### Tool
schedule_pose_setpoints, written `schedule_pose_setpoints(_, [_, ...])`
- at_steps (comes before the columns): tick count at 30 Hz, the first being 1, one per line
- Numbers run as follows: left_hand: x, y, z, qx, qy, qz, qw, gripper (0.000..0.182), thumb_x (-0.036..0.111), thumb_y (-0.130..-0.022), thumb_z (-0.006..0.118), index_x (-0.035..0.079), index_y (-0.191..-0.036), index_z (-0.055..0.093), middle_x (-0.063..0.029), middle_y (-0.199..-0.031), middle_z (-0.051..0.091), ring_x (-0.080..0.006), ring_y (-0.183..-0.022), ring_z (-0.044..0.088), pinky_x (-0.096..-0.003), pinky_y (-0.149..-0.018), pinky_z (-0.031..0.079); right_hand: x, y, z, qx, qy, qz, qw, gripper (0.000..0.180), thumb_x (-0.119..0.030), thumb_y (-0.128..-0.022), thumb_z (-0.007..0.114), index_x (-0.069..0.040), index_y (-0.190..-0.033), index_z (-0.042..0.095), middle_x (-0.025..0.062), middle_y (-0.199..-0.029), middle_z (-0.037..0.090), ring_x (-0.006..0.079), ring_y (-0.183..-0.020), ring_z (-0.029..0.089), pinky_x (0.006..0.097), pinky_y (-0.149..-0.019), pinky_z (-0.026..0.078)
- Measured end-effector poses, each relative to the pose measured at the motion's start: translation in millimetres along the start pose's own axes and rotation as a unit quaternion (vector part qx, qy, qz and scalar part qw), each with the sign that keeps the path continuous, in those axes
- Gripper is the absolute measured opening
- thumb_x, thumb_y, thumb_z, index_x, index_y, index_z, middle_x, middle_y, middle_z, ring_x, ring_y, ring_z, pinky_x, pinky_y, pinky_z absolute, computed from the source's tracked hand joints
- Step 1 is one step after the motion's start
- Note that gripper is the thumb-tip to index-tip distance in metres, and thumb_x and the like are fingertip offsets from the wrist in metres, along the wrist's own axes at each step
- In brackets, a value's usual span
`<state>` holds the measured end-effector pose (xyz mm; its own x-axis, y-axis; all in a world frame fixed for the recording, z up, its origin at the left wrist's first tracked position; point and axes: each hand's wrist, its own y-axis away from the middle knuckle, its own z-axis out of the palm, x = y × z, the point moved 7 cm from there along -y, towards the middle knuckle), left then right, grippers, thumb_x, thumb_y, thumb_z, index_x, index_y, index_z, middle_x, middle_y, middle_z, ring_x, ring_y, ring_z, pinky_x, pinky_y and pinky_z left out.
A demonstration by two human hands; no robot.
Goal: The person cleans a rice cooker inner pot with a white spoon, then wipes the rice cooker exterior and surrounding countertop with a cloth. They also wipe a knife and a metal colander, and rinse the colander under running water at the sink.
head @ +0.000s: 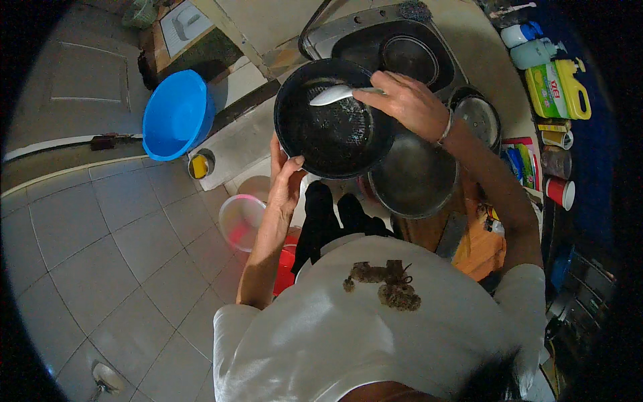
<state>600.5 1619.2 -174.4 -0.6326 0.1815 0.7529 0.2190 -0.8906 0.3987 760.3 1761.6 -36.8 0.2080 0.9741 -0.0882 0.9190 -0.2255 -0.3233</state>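
My left hand (287, 183) grips the lower left rim of a black frying pan (326, 133), thumb on top of the edge. The pan is tilted so that its dark inside faces me, with whitish specks and wet-looking marks on the bottom. In my right hand (409, 103) is a pale spoon-like utensil (331, 94), its flat end over the upper part of the pan's inside. Whether it touches the surface is hard to tell. Behind the pan lies a metal sink (346, 47) with a round dark vessel (409, 58) in it.
A wide metal pan (414, 176) and a round lidded pot (477, 120) sit to the right. Bottles and a yellow detergent jug (557, 90) line the counter's right edge. A blue basin (176, 115), a tin with a yellow sponge (199, 166) and a pinkish tub (241, 221) are on the left.
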Motion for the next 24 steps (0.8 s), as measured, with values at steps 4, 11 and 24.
schedule_pose_setpoints(4, [13, -5, 3, 0.001, -0.054, 0.047, 0.997, 0.095, 0.016, -0.063, 0.067, 0.020, -0.145, 0.018, -0.0149, -0.134, 0.035, -0.0301, -0.121, 0.040, -0.0431, -0.097, 0.039, 5, 2, -3, -0.025, 0.032, 0.012, 0.999, 0.031, -0.005, -0.073, 0.057, -0.007, -0.103, 0.063, 0.0090, -0.083, 0.047, 0.0245, -0.081, 0.056, 0.0332, -0.071, 0.049])
schedule_pose_setpoints(11, [22, -13, 10, -0.011, -0.036, 0.099, 0.994, 0.096, 0.010, -0.062, 0.065, 0.016, -0.145, 0.018, -0.0160, -0.132, 0.036, -0.0284, -0.120, 0.041, -0.0390, -0.098, 0.038, -34, 32, 7, -0.094, -0.061, 0.003, 0.994, 0.014, -0.011, -0.078, 0.055, -0.009, -0.091, 0.059, 0.0095, -0.083, 0.048, 0.0250, -0.078, 0.059, 0.0341, -0.067, 0.052])
schedule_pose_setpoints(24, [2, -4, 27, -0.019, -0.013, 0.052, 0.998, 0.092, 0.012, -0.064, 0.062, 0.014, -0.145, 0.018, -0.0134, -0.138, 0.033, -0.0300, -0.125, 0.037, -0.0418, -0.101, 0.035, 12, 53, -14, -0.094, 0.030, 0.141, 0.985, 0.040, -0.004, -0.075, 0.055, -0.008, -0.115, 0.056, 0.0115, -0.089, 0.055, 0.0293, -0.078, 0.063, 0.0368, -0.065, 0.052])
